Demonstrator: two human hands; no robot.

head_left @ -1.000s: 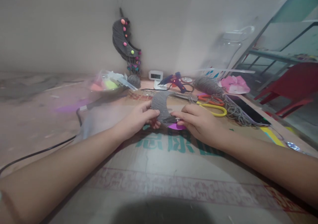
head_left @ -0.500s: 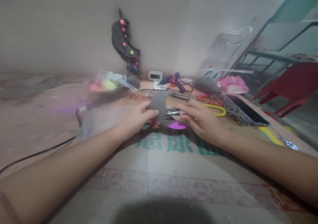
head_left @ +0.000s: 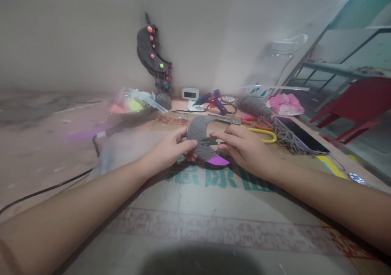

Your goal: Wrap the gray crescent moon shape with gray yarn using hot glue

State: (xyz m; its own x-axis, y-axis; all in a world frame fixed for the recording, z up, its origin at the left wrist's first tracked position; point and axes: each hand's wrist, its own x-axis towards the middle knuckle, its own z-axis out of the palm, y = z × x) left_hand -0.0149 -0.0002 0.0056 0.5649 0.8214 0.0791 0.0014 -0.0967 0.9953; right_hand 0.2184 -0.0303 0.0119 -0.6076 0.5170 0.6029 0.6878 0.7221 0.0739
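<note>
My left hand [head_left: 180, 145] grips the outer side of a crescent [head_left: 198, 130] wound with grey yarn, its thumb on the front face. The lower tip of the crescent is bare purple [head_left: 218, 160]. In the fingers of my right hand [head_left: 241, 145] is a small pointed metal tool [head_left: 209, 140], pinched between thumb and forefinger. Its point lies over the yarn-wound face, inside the curve; the fingers hide its other end, and its exact kind is unclear.
A finished grey crescent with coloured balls [head_left: 146, 49] hangs against the wall. Behind my hands are a small clock [head_left: 190, 93], a blue glue gun [head_left: 214, 101], scissors with yellow and orange handles [head_left: 269, 134], grey yarn [head_left: 255, 105] and a phone [head_left: 302, 134]. Cardboard [head_left: 195, 201] covers the table.
The metal tool has turned slightly and its point has moved left over the yarn. The crescent has tilted a little and shifted down and right. Both hands keep their hold.
</note>
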